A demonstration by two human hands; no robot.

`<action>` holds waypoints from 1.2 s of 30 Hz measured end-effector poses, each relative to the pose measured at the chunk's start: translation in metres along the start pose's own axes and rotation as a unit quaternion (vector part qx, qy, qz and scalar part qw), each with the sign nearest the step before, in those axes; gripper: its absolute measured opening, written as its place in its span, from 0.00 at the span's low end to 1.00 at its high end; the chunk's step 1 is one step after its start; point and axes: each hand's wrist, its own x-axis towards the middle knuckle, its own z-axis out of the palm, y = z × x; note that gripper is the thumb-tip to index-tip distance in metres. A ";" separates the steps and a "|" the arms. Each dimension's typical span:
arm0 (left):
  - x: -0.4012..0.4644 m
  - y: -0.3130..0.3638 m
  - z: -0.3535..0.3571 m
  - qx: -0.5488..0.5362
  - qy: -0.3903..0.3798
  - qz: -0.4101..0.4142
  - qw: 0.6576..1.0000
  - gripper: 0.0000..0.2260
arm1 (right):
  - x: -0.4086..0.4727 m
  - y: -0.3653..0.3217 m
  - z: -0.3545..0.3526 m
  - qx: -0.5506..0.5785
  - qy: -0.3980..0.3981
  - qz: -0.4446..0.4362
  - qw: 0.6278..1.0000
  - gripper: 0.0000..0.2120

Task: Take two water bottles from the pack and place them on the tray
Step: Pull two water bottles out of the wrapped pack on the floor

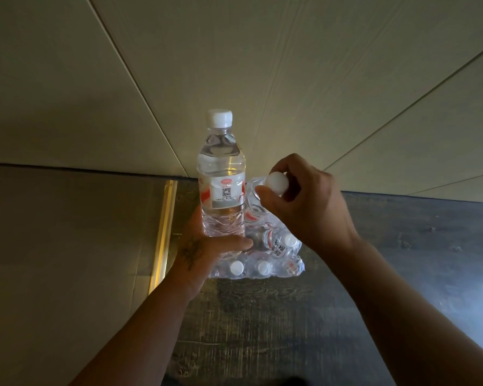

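Observation:
A shrink-wrapped pack of water bottles (265,260) stands on the dark floor by the wall. My left hand (207,246) grips the base of a clear water bottle (221,185) with a white cap and holds it upright above the pack's left side. My right hand (304,201) is closed around the white cap of a second water bottle (255,201), which sticks up out of the torn wrap. Several white caps show through the plastic at the pack's front. No tray is in view.
A beige panelled wall (262,65) rises right behind the pack. A brass strip (163,232) runs along the floor at the left, next to a grey surface (67,246). Dark wood-grain floor (262,316) spreads in front and to the right.

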 end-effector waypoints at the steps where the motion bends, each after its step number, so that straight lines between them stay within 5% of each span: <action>1: 0.001 0.001 0.001 0.007 -0.001 -0.001 1.000 0.36 | -0.001 0.006 0.004 0.020 0.005 0.013 1.000 0.14; 20: 0.019 -0.013 -0.006 0.010 0.018 0.007 1.000 0.38 | -0.009 0.043 0.073 0.219 -0.040 0.177 0.959 0.38; 27: 0.017 -0.020 -0.008 0.031 0.010 -0.001 0.999 0.44 | -0.007 0.045 0.094 0.247 0.020 0.245 0.937 0.43; 32: 0.008 -0.008 -0.015 0.022 0.008 -0.003 1.000 0.41 | -0.005 0.043 0.070 0.293 -0.015 0.266 0.918 0.42; 36: -0.012 0.017 -0.024 0.006 0.021 -0.007 1.000 0.38 | -0.013 0.027 0.032 0.422 -0.052 0.277 0.862 0.35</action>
